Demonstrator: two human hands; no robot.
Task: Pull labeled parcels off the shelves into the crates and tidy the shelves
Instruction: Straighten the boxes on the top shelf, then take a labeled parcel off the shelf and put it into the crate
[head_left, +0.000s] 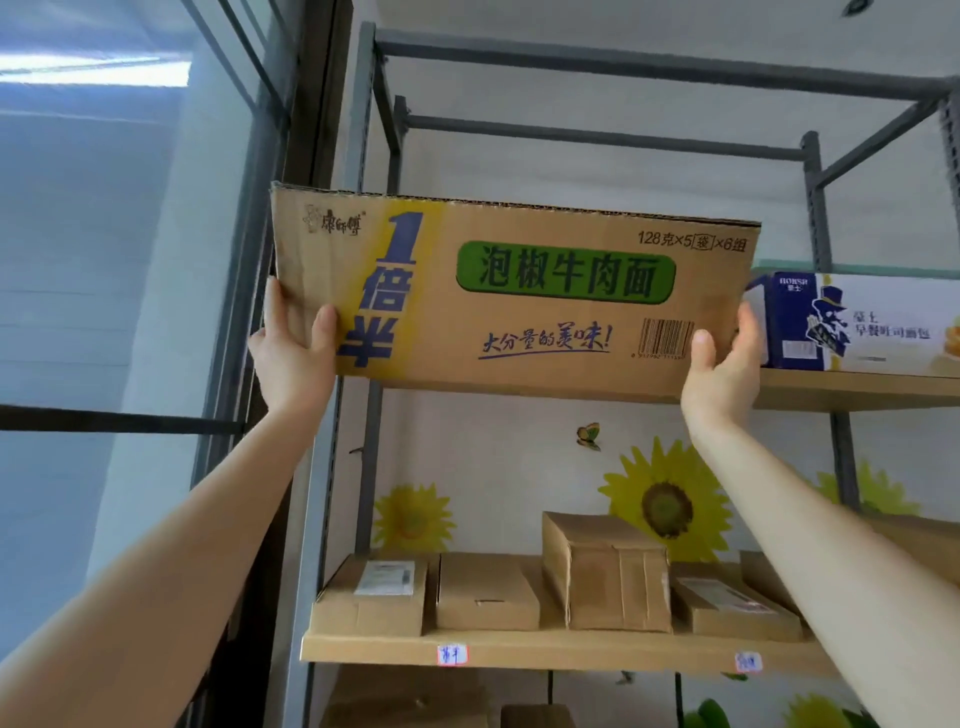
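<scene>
I'm looking at a small parcel storeroom: a grey metal rack (813, 208) with wooden shelf boards (582, 650), labeled cardboard parcels (382, 597) lined along one, handwritten tags (452, 654) on its front edge.

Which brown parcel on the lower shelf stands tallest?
The taped parcel, third from the left, just below the big sunflower. It rises clear above all the rest, which lie low and flat.

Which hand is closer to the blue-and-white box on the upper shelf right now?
Right. The right hand grips the noodle carton at its right end, just beside the blue-and-white box. The left hand grips the carton's left end, across the carton from the box.
</scene>
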